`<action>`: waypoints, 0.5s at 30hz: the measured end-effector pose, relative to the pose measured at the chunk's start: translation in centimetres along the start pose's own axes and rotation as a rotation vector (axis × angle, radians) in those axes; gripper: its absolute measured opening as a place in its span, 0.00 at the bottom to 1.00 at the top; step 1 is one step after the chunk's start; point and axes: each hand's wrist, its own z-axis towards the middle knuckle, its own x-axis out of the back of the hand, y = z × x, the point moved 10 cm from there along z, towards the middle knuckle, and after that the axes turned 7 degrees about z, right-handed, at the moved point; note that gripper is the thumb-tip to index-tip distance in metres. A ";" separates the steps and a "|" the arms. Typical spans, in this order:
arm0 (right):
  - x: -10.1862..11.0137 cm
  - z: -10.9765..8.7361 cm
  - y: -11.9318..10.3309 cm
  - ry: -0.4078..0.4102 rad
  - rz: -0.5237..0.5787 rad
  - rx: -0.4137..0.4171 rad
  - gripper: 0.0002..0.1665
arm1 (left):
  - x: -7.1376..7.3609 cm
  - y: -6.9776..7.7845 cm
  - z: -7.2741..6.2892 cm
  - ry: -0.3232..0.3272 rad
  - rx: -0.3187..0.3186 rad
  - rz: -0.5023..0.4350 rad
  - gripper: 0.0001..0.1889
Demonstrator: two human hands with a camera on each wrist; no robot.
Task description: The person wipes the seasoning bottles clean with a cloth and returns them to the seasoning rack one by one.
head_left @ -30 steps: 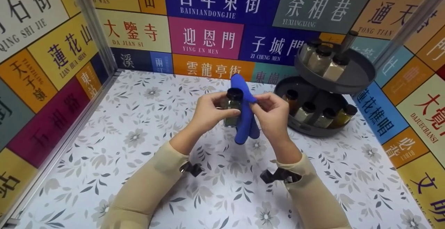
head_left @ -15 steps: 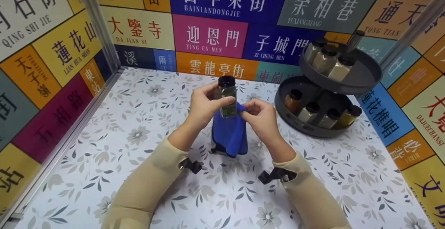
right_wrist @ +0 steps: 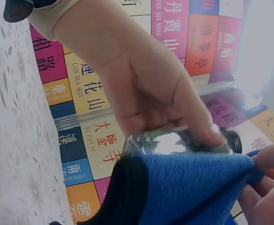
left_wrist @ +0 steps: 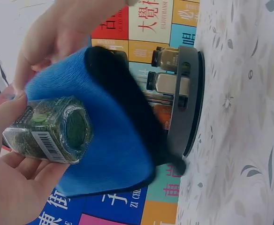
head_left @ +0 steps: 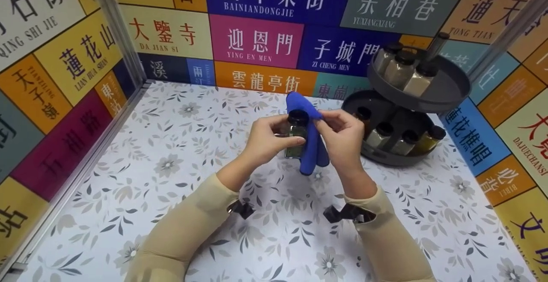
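In the head view my left hand (head_left: 266, 140) grips a glass spice jar (head_left: 295, 138) with a black cap, its thumb across the front. Green contents and a barcode label show on the jar (left_wrist: 48, 129) in the left wrist view, where its base faces the camera. A blue cloth (head_left: 311, 145) with dark edging hangs against the jar's right side. My right hand (head_left: 344, 138) pinches that cloth near its upper part between thumb and fingers. From the right wrist view, the cloth (right_wrist: 188, 183) covers part of the jar, and only a few fingers of the right hand (right_wrist: 268, 187) show.
A dark two-tier round rack (head_left: 421, 96) stands at the back right, with several black-capped jars on both tiers. Below the hands lies a tabletop (head_left: 171, 213) with a floral pattern. Walls of colourful sign panels (head_left: 257, 40) close off the back and sides.
Half a second ago the jar stood higher and further left, with the cloth hanging below it. Now the jar is lower and further right, and the cloth stands up beside it.
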 end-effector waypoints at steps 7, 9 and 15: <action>-1.7 -0.8 1.3 -0.068 -0.149 -0.031 0.07 | 2.5 -0.3 0.3 0.145 0.022 -0.027 0.23; -2.3 -1.1 1.8 -0.098 -0.203 -0.046 0.07 | 3.2 -0.3 0.4 0.181 0.029 -0.041 0.23; -3.1 -1.4 2.8 -0.158 -0.299 -0.101 0.08 | 4.3 -0.2 0.5 0.220 0.034 -0.067 0.26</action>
